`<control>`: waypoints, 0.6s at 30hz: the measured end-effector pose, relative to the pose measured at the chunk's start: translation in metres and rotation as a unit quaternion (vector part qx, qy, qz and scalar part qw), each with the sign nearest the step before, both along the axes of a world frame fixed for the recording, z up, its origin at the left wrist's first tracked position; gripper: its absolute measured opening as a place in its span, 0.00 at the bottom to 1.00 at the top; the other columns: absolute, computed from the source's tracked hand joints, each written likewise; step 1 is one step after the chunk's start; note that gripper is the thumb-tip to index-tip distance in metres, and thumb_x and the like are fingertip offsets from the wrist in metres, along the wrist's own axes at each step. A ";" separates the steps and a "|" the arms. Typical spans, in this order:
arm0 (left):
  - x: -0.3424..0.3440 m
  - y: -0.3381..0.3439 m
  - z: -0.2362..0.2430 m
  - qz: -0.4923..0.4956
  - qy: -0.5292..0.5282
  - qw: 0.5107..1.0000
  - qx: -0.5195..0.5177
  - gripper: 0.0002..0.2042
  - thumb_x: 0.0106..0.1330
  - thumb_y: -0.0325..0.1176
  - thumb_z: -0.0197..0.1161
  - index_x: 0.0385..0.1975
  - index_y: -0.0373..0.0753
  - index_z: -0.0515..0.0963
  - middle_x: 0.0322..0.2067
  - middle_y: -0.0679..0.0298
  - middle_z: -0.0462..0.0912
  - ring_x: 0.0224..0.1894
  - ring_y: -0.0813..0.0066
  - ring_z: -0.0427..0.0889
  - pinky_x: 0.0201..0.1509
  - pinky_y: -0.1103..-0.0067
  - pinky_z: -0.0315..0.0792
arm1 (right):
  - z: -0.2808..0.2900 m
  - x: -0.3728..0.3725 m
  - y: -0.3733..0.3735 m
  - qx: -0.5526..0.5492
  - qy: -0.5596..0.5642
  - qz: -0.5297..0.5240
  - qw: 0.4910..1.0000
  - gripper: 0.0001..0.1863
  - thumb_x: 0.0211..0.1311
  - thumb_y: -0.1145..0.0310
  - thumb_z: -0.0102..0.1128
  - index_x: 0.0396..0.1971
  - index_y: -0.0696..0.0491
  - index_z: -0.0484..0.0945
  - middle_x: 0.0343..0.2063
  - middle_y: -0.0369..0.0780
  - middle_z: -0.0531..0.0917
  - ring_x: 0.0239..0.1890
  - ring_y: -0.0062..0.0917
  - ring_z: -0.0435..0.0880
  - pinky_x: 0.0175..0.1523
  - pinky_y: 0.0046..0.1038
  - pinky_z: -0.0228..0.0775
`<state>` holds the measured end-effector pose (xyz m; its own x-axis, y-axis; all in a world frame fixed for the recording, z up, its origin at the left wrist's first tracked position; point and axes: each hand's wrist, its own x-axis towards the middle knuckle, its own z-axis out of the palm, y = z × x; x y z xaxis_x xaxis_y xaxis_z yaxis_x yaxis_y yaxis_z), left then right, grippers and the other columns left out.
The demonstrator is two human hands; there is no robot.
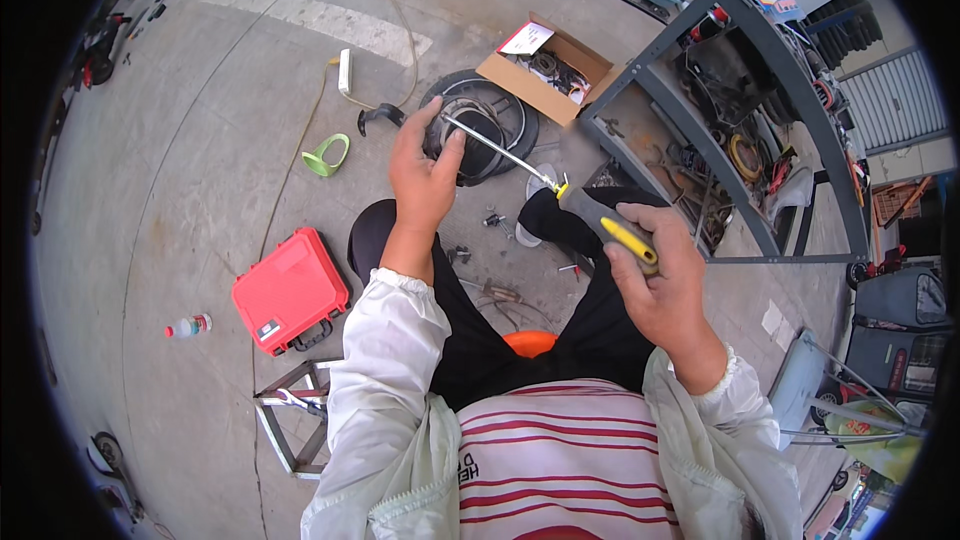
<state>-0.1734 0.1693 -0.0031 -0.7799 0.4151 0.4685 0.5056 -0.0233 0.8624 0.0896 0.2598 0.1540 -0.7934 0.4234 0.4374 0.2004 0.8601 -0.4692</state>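
A long-shafted screwdriver (pixel 608 220) with a grey and yellow handle lies across the space in front of me. My right hand (pixel 662 280) is wrapped round the handle, and the thin metal shaft points up and to the left. My left hand (pixel 424 172) is raised by the shaft's tip, thumb and forefinger apart with the tip showing between them. Whether those fingers touch the tip I cannot tell. Beyond them, a black-tyred wheel (pixel 522 128) lies flat on the floor, partly hidden by my left hand and the shaft.
An open cardboard box (pixel 530 90) of parts stands behind the wheel. To the right is a grey metal rack (pixel 640 92) full of parts. A red case (pixel 290 285), a bottle (pixel 188 326), a green ring-shaped piece (pixel 322 158) and a white power strip (pixel 345 72) are at left. Small hardware (pixel 497 221) lies between my legs.
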 end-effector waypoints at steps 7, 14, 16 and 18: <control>0.003 -0.004 0.008 0.000 -0.015 1.000 0.003 0.23 0.63 0.32 0.70 0.58 0.34 0.77 0.52 0.50 0.83 0.54 0.58 0.83 0.60 0.71 0.74 | -0.006 0.006 0.005 -0.440 0.001 -0.048 0.897 0.20 0.66 0.67 0.69 0.52 0.60 0.77 0.36 0.40 0.82 0.36 0.32 0.82 0.47 0.33 0.77; -0.002 -0.011 0.001 -0.008 -0.034 0.999 -0.025 0.27 0.63 0.35 0.71 0.60 0.31 0.73 0.49 0.47 0.83 0.52 0.59 0.84 0.57 0.70 0.75 | 0.002 0.002 -0.003 -0.417 -0.067 -0.051 0.905 0.18 0.68 0.67 0.66 0.50 0.62 0.77 0.29 0.41 0.81 0.28 0.30 0.82 0.39 0.31 0.78; 0.000 -0.010 0.005 -0.003 -0.037 0.999 -0.016 0.26 0.64 0.35 0.71 0.59 0.31 0.73 0.49 0.48 0.83 0.51 0.59 0.84 0.56 0.71 0.75 | -0.002 0.006 0.012 -0.625 -0.029 -0.046 0.778 0.18 0.71 0.64 0.63 0.52 0.61 0.76 0.28 0.40 0.81 0.25 0.27 0.79 0.36 0.29 0.76; 0.001 -0.010 0.008 -0.003 -0.043 0.999 -0.012 0.25 0.64 0.35 0.71 0.58 0.31 0.74 0.48 0.48 0.83 0.50 0.60 0.84 0.56 0.71 0.75 | -0.008 0.006 0.012 -0.647 0.001 -0.032 0.762 0.20 0.75 0.59 0.58 0.54 0.60 0.76 0.28 0.39 0.80 0.22 0.20 0.75 0.30 0.24 0.71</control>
